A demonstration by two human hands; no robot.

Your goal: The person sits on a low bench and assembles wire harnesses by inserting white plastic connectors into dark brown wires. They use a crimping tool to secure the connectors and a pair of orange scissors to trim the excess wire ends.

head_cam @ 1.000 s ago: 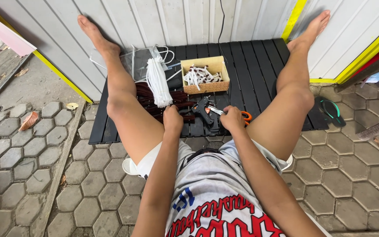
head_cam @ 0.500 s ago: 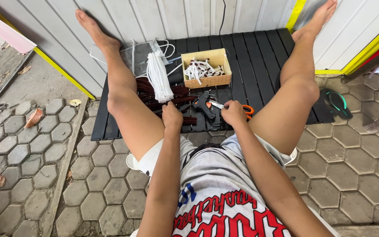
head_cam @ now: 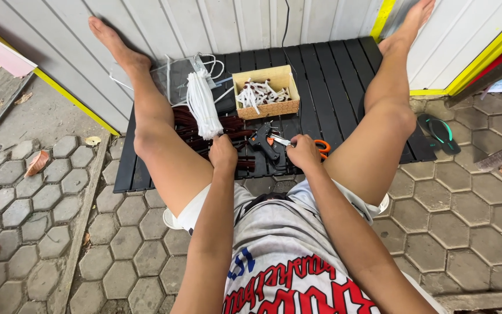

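My right hand (head_cam: pixel 303 152) is closed over orange-handled scissors (head_cam: pixel 322 146), whose blades stick out to the left toward a black glue gun (head_cam: pixel 264 144). My left hand (head_cam: pixel 223 154) is curled knuckles-up at the near end of a pile of dark brown strips (head_cam: pixel 190 131); what its fingers hold is hidden. A bundle of white cords (head_cam: pixel 201 104) lies across the strips. Behind the glue gun stands a small wooden box (head_cam: pixel 265 109) of white pieces. All of this lies on a black slatted board (head_cam: pixel 326 75) between my bare legs.
A white panelled wall (head_cam: pixel 233 23) with yellow trim closes the far side. A clear plastic bag (head_cam: pixel 172 72) lies by my left shin. A green-strapped sandal (head_cam: pixel 440 132) sits on the hexagonal paving to the right. Dry leaves (head_cam: pixel 36 163) lie at left.
Both hands stay in the same place over the board. The view has tilted down slightly and my feet sit higher in the picture.
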